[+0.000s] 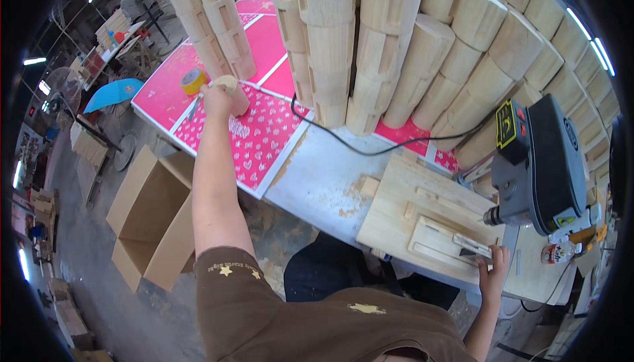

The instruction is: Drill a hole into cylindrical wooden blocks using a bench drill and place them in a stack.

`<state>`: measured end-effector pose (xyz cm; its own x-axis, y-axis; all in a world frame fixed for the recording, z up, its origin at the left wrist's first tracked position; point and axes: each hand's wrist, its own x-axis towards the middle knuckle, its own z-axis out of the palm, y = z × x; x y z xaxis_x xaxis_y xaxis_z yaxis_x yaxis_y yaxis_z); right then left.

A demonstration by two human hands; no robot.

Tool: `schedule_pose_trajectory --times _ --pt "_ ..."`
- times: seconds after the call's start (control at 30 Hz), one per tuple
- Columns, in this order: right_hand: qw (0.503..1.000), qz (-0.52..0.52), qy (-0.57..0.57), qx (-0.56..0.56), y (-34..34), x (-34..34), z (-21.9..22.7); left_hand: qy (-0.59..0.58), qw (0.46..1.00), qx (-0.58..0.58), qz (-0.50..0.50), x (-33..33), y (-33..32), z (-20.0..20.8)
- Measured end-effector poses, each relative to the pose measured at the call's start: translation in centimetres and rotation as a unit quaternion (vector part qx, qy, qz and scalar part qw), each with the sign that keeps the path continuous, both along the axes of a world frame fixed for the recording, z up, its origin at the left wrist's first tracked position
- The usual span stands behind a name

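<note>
My left hand reaches far out to the pink-covered table and is closed on a short, rounded wooden block standing there. A thin bluish tool lies beside that hand; whether I touch it cannot be made out. At the right, my right hand is closed, fingers bent, at the near end of a wooden jig fixed on a pale board. The jig has raised strips and a dark slot close to my fingertips. A bench drill stands over it, its chuck above the board.
Tall stacks of wooden blocks line the table's back and right. A yellow tape roll sits near my left hand. A black cable crosses the table. An open cardboard box stands on the floor; a bottle is right of the drill.
</note>
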<state>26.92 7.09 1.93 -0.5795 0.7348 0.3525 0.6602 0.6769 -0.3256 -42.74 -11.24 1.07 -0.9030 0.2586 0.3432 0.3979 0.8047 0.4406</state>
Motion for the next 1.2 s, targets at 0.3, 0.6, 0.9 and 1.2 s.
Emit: schedule_pose_trajectory --times 0.3,0.6,0.9,1.2 --pt "0.998 -0.051 -0.028 -0.021 -0.8 -1.1 0.4 0.070 0.993 0.097 0.016 -10.7 1.1 -5.4" --pt "0.999 -0.039 -0.004 0.000 -0.7 -1.3 0.2 -0.077 0.884 0.456 -0.072 -13.3 0.6 -4.9" --pt "0.999 -0.033 -0.003 0.009 -0.8 -0.8 0.7 0.036 0.798 0.483 -0.360 7.4 13.5 26.5" --pt "0.999 -0.039 0.024 0.021 -0.8 -0.7 0.9 0.175 0.914 0.118 -0.345 19.1 28.9 38.4"
